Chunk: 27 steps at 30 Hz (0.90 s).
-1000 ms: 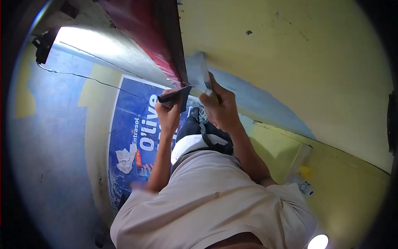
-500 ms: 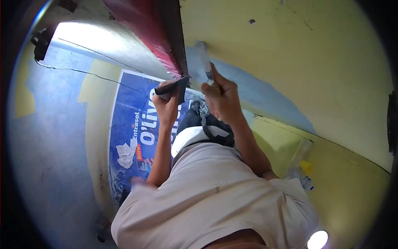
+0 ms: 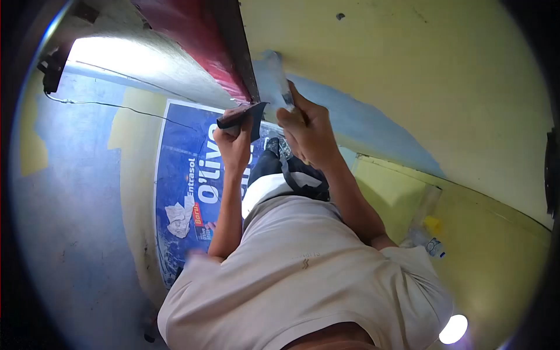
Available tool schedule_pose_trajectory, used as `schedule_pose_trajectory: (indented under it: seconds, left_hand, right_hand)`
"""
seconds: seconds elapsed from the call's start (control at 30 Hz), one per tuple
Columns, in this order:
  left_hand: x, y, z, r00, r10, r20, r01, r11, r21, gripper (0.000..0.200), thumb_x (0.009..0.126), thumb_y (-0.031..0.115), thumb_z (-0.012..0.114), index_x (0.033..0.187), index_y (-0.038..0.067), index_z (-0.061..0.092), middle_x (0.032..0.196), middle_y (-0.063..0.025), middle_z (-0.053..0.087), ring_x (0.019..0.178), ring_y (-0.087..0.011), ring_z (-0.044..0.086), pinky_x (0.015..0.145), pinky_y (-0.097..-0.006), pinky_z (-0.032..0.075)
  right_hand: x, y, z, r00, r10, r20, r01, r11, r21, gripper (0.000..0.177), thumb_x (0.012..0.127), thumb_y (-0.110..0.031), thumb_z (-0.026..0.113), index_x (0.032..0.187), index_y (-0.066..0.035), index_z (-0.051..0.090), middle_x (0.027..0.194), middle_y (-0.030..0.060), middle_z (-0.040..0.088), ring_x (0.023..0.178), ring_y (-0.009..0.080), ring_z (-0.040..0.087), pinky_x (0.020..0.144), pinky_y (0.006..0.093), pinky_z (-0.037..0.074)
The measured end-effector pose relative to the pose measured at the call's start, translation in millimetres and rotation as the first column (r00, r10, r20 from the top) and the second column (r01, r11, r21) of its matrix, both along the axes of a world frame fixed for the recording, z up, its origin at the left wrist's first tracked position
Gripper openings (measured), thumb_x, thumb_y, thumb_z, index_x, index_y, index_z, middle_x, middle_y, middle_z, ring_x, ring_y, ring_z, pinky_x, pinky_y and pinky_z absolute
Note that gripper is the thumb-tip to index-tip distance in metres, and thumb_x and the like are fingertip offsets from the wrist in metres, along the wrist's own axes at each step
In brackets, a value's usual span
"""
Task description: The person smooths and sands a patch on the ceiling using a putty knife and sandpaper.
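My left hand (image 3: 234,143) is closed round a dark, thin, flat piece (image 3: 245,115) with a curled edge, just below the end of a red panel (image 3: 201,49). To its right, my right hand (image 3: 309,131) is wrapped round a long, pale tool (image 3: 279,76). The tool points up and slightly left, and its far end lies over the grey-blue patch (image 3: 350,111) of the yellow wall (image 3: 420,64). Whether the tip touches the wall I cannot tell. A small gap separates the two hands.
A blue printed poster (image 3: 178,146) with a crumpled pale scrap (image 3: 178,220) is behind my left arm. A plastic bottle (image 3: 434,247) and a yellow object (image 3: 433,224) are at the right. A thin cable (image 3: 125,106) runs across the upper left. A lit lamp (image 3: 453,329) shows lower right.
Both hands and the tool appear slightly further left and up in view. The red panel and wall have shifted the same way. The dark piece is tilted differently, and both grips remain.
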<state>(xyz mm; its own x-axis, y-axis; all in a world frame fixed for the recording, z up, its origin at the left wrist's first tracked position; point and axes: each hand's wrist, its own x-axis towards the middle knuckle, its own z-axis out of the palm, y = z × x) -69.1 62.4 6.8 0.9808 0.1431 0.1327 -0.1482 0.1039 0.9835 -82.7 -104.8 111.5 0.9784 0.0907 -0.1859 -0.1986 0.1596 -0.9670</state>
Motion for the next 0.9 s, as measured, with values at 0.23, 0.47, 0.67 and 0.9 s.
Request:
schedule_pose_trajectory:
  seconds: [0.23,0.47,0.67,0.9]
  left_hand:
    - [-2,1,-4,1.0,-0.004,-0.011,0.004,1.0,-0.005,0.011,0.092,0.001,0.067,0.102,-0.003,0.069,0.09,-0.001,0.067,0.083,-0.0066,0.058,0.074,-0.0226,0.047]
    - [-3,4,-3,0.999,-0.011,-0.053,0.01,1.0,-0.014,0.01,0.093,0.001,0.067,0.102,-0.004,0.068,0.092,-0.0018,0.066,0.084,-0.0074,0.058,0.076,-0.0233,0.048]
    - [-3,3,-2,1.0,-0.011,-0.024,0.011,1.0,0.003,0.011,0.093,0.002,0.067,0.102,-0.004,0.069,0.091,-0.0023,0.067,0.084,-0.0072,0.058,0.076,-0.0224,0.047]
    - [-3,2,-3,1.0,0.005,-0.006,-0.005,1.0,-0.002,0.011,0.092,0.001,0.066,0.101,-0.004,0.069,0.09,-0.0026,0.067,0.083,-0.0081,0.058,0.076,-0.0239,0.048]
  right_hand:
    - [10,8,2,0.997,0.056,0.059,-0.052,0.997,-0.059,0.06,0.099,-0.019,0.064,0.152,-0.004,0.042,0.061,-0.0063,0.047,0.048,0.0024,0.039,0.044,0.022,0.033]
    - [9,6,7,0.997,0.071,-0.017,-0.072,0.997,-0.033,0.061,0.099,-0.02,0.064,0.152,-0.002,0.041,0.064,-0.0071,0.048,0.05,0.001,0.039,0.044,0.0213,0.031]
    - [11,13,-10,0.995,0.048,0.089,-0.045,0.998,-0.038,0.06,0.102,-0.019,0.06,0.154,-0.003,0.036,0.051,-0.0042,0.043,0.035,0.0038,0.035,0.034,0.0227,0.031]
    - [3,5,-5,0.999,0.026,-0.027,-0.026,1.0,-0.01,0.06,0.098,-0.016,0.063,0.152,-0.004,0.042,0.063,-0.0059,0.046,0.047,0.0021,0.037,0.043,0.0231,0.032]
